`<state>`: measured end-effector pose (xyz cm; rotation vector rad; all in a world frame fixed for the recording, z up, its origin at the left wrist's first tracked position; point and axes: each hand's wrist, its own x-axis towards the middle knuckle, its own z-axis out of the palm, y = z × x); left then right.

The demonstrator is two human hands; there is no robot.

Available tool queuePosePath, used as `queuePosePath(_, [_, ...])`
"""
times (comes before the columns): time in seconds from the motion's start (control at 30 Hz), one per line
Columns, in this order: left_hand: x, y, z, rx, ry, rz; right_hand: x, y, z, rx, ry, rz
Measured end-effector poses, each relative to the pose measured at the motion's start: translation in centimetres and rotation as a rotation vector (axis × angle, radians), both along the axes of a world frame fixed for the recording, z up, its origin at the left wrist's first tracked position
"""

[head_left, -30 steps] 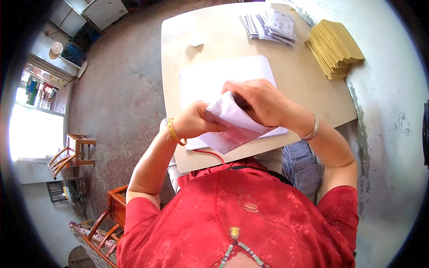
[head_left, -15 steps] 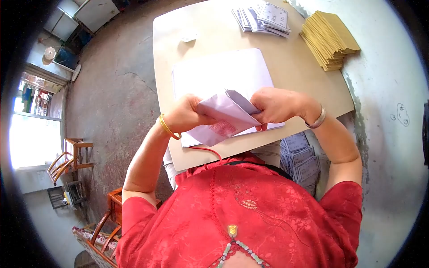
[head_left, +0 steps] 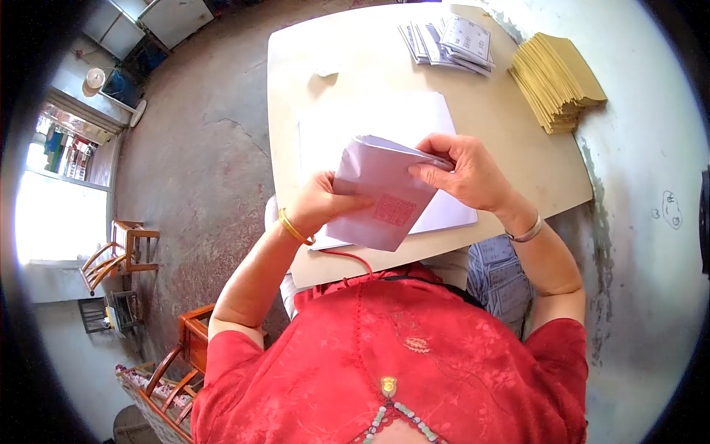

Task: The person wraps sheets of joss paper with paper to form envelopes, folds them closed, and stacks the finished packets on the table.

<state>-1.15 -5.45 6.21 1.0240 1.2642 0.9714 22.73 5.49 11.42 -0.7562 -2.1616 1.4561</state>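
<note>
A white paper envelope (head_left: 381, 181) with a red square stamp is held up between both hands, tilted above the table (head_left: 296, 59). My left hand (head_left: 322, 203) grips its left side, thumb across the front. At the upper right edge, my right hand (head_left: 470, 174) pinches the paper between thumb and fingers. The top of the envelope looks folded, with layered edges showing. Beneath it lies a stack of large white paper sheets (head_left: 421, 115), partly hidden by the envelope and hands.
Printed white packets (head_left: 466, 38) lie at the table's far side. A stack of yellow-brown envelopes (head_left: 558, 78) sits at the right, by the wall. More printed packets (head_left: 499, 274) are below the table's near right edge. A scrap of paper (head_left: 326, 72) lies at the far left.
The envelope has turned more upright and flatter, its stamped face now clearer. My right hand has shifted from inside its open edge to a pinch at the upper right edge.
</note>
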Motion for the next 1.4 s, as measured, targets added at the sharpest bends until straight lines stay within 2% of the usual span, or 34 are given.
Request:
queuePosePath(0.1, [-0.2,0.1,1.9,0.158,-0.211,0.062,-0.1,-0.2,0.5,0.053,0.053,0.019])
queuePosePath(0.17, [0.3,0.2,4.5,0.308,-0.238,0.054,-0.3,-0.6,1.7,0.082,0.047,0.027])
queuePosePath(0.23, [0.0,0.5,5.2,0.420,-0.156,0.046,-0.4,-0.7,2.4,0.141,0.048,0.027])
queuePosePath(0.3, [-0.1,1.1,4.6,0.754,0.051,0.048,-0.4,-0.6,2.7,0.228,0.057,0.024])
queuePosePath(0.4, [-1.4,1.3,4.7,0.883,0.302,-0.075,-0.3,-0.5,2.4,0.245,0.110,0.019])
queuePosePath(0.53, [-1.2,0.5,6.2,0.835,0.627,-0.163,-0.1,-1.0,3.3,0.274,0.102,0.034])
queuePosePath(0.63, [-1.5,1.1,5.8,0.948,0.660,-0.167,0.0,-1.5,3.4,0.345,0.109,0.065])
queuePosePath(0.77, [-1.4,0.7,6.6,0.888,0.639,-0.216,-0.3,-2.0,2.9,0.481,0.096,0.092])
queuePosePath(0.9, [-1.8,0.3,6.9,0.826,0.610,-0.264,-0.4,-1.9,2.6,0.416,0.130,0.090])
queuePosePath(1.07, [-2.1,0.0,6.4,0.828,0.449,-0.176,0.0,-1.2,2.9,0.279,0.149,0.077])
queuePosePath(1.17, [-1.7,0.0,6.4,0.831,0.410,-0.090,-0.2,-0.7,2.6,0.384,0.191,0.034])
queuePosePath(1.23, [-0.8,0.4,6.4,0.842,0.383,0.002,-0.4,-0.2,2.7,0.689,0.223,0.025])
queuePosePath(1.27, [-1.0,0.6,6.3,0.844,0.382,-0.033,-0.6,0.1,2.4,0.839,0.269,0.015])
queuePosePath(1.33, [-0.8,0.8,5.9,0.984,0.633,-0.045,-0.5,0.4,1.7,1.120,0.275,-0.012])
queuePosePath(1.4, [-0.6,0.8,4.7,1.069,0.902,-0.074,0.2,0.3,0.5,1.193,0.165,0.016])
